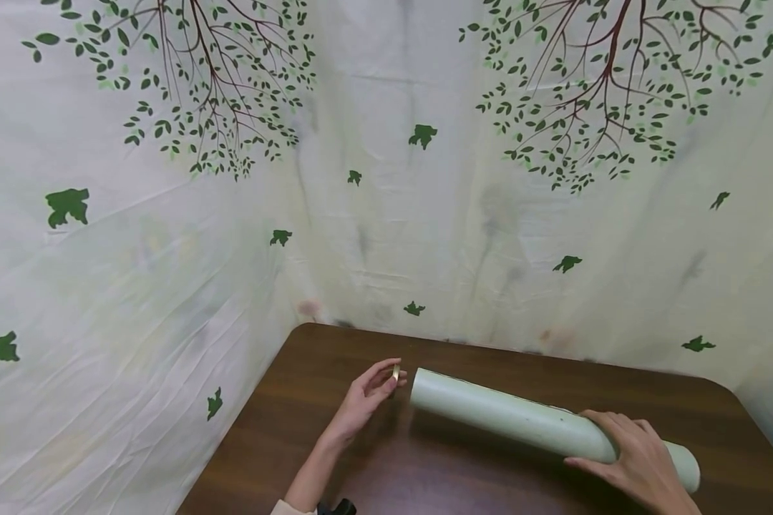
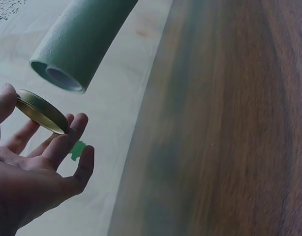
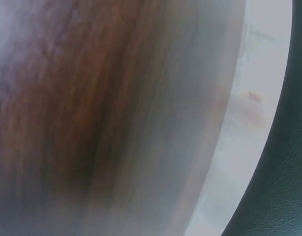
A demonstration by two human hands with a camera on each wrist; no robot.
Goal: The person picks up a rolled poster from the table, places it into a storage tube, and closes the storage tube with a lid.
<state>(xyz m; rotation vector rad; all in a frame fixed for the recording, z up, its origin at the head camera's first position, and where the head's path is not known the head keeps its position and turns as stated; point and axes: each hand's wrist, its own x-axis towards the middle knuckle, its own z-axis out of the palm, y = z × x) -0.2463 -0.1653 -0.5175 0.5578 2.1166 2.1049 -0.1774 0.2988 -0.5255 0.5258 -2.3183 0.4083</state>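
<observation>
A pale green tube is held above the table, slanting down to the right. My right hand grips it near its right end, thumb on the near side and fingers over the top. In the left wrist view the tube's near end is uncovered, and a rolled white sheet shows inside. My left hand pinches a round gold-coloured lid between thumb and fingers, just apart from that end. The right wrist view shows only the tube's side; the right hand is out of it.
A dark brown wooden table with rounded corners lies under both hands. Pale cloth printed with branches and green leaves hangs behind and at the sides. A black band is at the left wrist.
</observation>
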